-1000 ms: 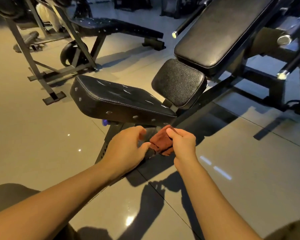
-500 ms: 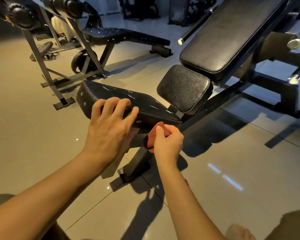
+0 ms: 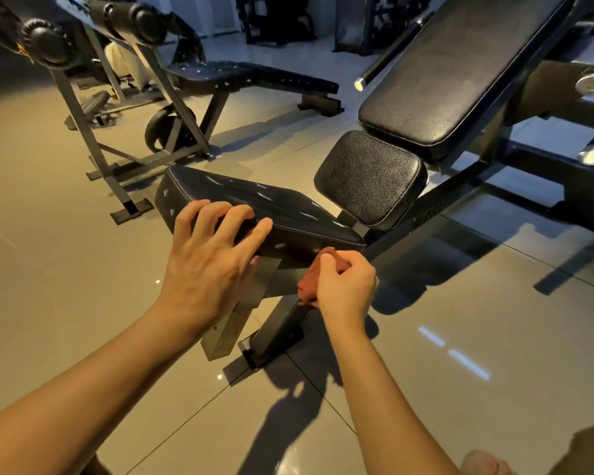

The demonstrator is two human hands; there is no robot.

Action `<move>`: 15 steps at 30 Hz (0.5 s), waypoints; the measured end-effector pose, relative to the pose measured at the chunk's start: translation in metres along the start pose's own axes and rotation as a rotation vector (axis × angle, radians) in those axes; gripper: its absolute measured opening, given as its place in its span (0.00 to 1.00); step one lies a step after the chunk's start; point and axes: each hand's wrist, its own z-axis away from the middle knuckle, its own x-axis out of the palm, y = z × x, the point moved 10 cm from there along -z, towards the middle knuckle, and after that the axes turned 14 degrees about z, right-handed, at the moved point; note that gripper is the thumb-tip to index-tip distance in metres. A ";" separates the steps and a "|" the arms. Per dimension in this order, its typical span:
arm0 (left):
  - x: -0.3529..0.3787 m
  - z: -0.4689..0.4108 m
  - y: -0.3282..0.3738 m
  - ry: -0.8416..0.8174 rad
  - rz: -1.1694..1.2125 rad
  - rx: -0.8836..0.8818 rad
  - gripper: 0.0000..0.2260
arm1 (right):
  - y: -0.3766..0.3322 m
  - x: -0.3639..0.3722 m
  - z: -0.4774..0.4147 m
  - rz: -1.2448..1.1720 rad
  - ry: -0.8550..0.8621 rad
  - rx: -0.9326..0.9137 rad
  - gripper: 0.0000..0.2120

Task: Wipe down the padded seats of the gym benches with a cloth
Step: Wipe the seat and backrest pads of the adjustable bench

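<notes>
A black padded seat (image 3: 288, 210) with small tears lies low in front of me. Behind it to the right stand a small upright black pad (image 3: 371, 176) and a long sloped back pad (image 3: 453, 80) of the same bench. My left hand (image 3: 213, 258) is spread, fingers loosely bent, its fingertips touching the seat's near left edge. My right hand (image 3: 343, 286) grips a bunched reddish-brown cloth (image 3: 311, 286) just below the seat's near right corner, apart from the top surface.
The bench's black steel leg (image 3: 282, 323) and foot stand on glossy beige floor tiles (image 3: 494, 337). A second flat bench (image 3: 251, 77) with a grey frame and a wheel stands at the back left. Bar ends (image 3: 359, 83) stick out on the right.
My left hand let go of the cloth and rose onto the seat's near edge. My right hand bunched the cloth and keeps it under the seat corner. The view moved closer.
</notes>
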 end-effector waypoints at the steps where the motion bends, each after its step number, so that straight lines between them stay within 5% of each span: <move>1: 0.000 0.001 -0.001 0.003 0.001 0.005 0.25 | 0.013 -0.005 -0.008 -0.012 0.018 0.059 0.04; 3: 0.001 0.002 -0.003 0.010 0.010 0.002 0.26 | 0.026 -0.009 -0.016 -0.011 0.040 0.118 0.04; 8: 0.001 0.002 -0.006 0.049 0.033 0.004 0.27 | -0.023 0.015 0.014 -0.002 -0.066 -0.089 0.01; 15: 0.001 0.004 -0.006 0.051 0.039 0.003 0.28 | 0.006 -0.008 -0.013 0.018 0.045 0.059 0.04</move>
